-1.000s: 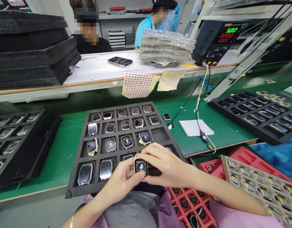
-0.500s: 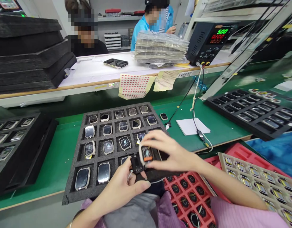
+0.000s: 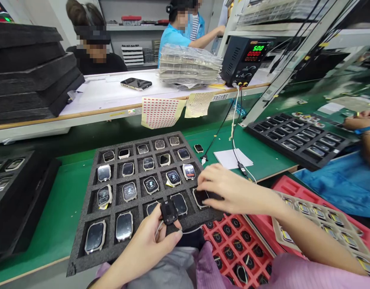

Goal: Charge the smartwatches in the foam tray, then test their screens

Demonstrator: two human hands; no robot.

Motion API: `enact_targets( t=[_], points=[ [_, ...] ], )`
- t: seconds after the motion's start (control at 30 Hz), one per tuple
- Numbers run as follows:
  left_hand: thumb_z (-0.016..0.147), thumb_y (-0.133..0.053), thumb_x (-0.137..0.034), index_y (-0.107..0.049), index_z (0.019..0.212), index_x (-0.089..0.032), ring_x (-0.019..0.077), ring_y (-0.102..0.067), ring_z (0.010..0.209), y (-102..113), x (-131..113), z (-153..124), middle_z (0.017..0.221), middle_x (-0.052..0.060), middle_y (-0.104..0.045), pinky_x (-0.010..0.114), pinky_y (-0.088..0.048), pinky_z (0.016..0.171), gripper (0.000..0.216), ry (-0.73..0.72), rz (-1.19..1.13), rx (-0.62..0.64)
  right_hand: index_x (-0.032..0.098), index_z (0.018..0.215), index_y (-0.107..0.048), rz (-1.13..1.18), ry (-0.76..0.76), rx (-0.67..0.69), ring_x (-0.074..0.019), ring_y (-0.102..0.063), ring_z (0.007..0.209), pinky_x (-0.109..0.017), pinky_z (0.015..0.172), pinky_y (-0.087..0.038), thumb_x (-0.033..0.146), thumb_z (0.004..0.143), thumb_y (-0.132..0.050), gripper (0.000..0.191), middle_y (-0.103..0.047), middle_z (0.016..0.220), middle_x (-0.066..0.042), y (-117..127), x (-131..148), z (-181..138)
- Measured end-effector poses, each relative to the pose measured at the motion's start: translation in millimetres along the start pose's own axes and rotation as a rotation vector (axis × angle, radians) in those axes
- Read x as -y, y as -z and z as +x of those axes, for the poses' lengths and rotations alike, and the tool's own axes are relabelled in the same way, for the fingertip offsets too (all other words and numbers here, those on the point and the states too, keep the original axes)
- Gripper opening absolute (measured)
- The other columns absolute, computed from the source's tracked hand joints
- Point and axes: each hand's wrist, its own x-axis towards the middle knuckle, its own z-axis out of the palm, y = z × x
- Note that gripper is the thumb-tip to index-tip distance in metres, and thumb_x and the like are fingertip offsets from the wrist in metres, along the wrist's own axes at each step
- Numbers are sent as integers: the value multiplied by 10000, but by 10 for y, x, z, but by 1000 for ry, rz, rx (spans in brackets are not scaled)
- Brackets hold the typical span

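Note:
My left hand (image 3: 153, 237) is closed around a small black charging dock (image 3: 169, 211) with metal contacts and a white cable, held over the front of the grey foam tray (image 3: 111, 216). At the tray's right front slot, my right hand (image 3: 225, 188) has its thumb and fingers on the edges of a dark-screened smartwatch (image 3: 199, 197), which still lies in the slot. Just behind it, a smartwatch with a lit screen (image 3: 189, 171) sits tilted in its slot. Another dark smartwatch (image 3: 178, 204) lies beside the dock. Several more watch bodies fill the other slots, some with lit dials.
Red trays (image 3: 237, 235) of round black parts and a beige tray (image 3: 311, 233) lie at right front. Black trays (image 3: 296, 134) stand on both sides. A power supply (image 3: 243, 60) sits on the shelf. Co-workers are behind; another person's hands (image 3: 363, 122) show at right.
My right hand has set the lit smartwatch into a tray slot and moved to the dark one in front. The dock in my left hand no longer has a watch against it. The supply's lower readings dropped to zero.

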Motion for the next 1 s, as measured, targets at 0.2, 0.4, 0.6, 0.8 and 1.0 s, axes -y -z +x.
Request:
enact_targets(
  t=[0.2,0.4,0.6,0.8,1.0],
  points=[
    [870,-568,-234,-528,1086,-208,131,-485,751,-1,15,-3,1010,33,-587,245,-379,672,221,-11,-5,-9,138,976,-637,-137,-57,61,-244,-493,826,-389,770,-407,372,828,-674,279,-529,915,-80,-134,107,-25],
    [865,-575,-248,-528,1151,-202,125,-493,690,18,16,9,1051,55,-627,242,-380,620,294,-29,10,-27,127,870,-664,-122,-25,60,-238,-491,811,-373,748,-406,348,743,-752,270,-520,859,-67,-135,18,105],
    [840,-593,-212,-553,1113,-192,151,-531,812,37,-40,12,1057,48,-624,253,-404,715,277,-32,9,-14,141,949,-663,47,52,-162,-237,-480,874,-431,891,-381,336,748,-714,285,-509,869,-63,-67,35,37],
    [820,-643,-268,-553,1155,-204,154,-532,793,46,-2,10,969,28,-604,244,-428,688,353,-75,-3,-24,142,1072,-608,141,217,-297,-225,-496,888,-444,905,-389,303,813,-637,306,-536,932,-90,-130,471,197],
    [885,-565,-361,-538,1147,-197,52,-394,468,47,-29,8,679,-57,-481,169,-350,443,311,-65,-40,-115,99,1084,-594,15,229,-293,-264,-512,942,-450,841,-433,236,829,-603,289,-574,1040,-155,-272,645,485]
  ],
)
